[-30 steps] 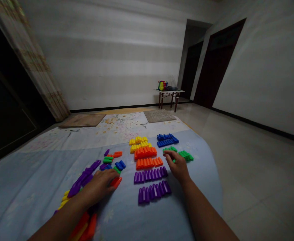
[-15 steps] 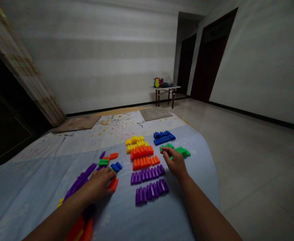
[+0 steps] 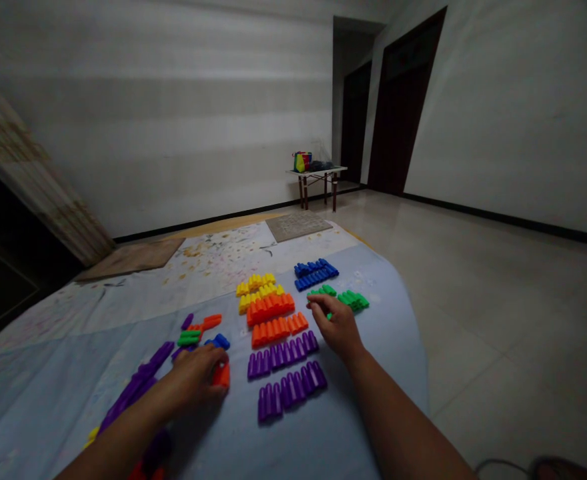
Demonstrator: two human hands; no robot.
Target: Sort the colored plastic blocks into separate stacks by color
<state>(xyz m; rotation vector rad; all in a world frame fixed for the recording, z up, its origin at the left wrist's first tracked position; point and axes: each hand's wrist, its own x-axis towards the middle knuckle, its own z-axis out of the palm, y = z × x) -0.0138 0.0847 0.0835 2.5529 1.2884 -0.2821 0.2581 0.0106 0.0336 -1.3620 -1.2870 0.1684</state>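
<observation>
My left hand (image 3: 193, 373) is palm down at the left, its fingers curled over an orange plastic piece (image 3: 221, 375) shaped like a small tube with a rounded end. Beside its fingertips lie blue pieces (image 3: 218, 341) and green pieces (image 3: 189, 337). My right hand (image 3: 334, 323) is closed in a pinch beside a green group (image 3: 353, 300); what its fingertips hold, if anything, cannot be made out. Between the hands, matching pieces lie side by side in rows: yellow (image 3: 261, 297), orange (image 3: 278, 329) and two of purple (image 3: 292, 392). Blue rows (image 3: 316, 273) are beyond my right hand.
Long purple pieces (image 3: 136, 387) lie by my left forearm, with yellow and orange ones partly hidden. A pale blue cloth (image 3: 213, 440) covers the surface. Two flat boards (image 3: 298, 225) lie at its far side. A small table (image 3: 318, 172) with a colourful bag stands by the wall.
The view has turned slightly to the right, so everything appears shifted left. My left hand stays at the orange piece and my right hand stays pinched by the green pieces.
</observation>
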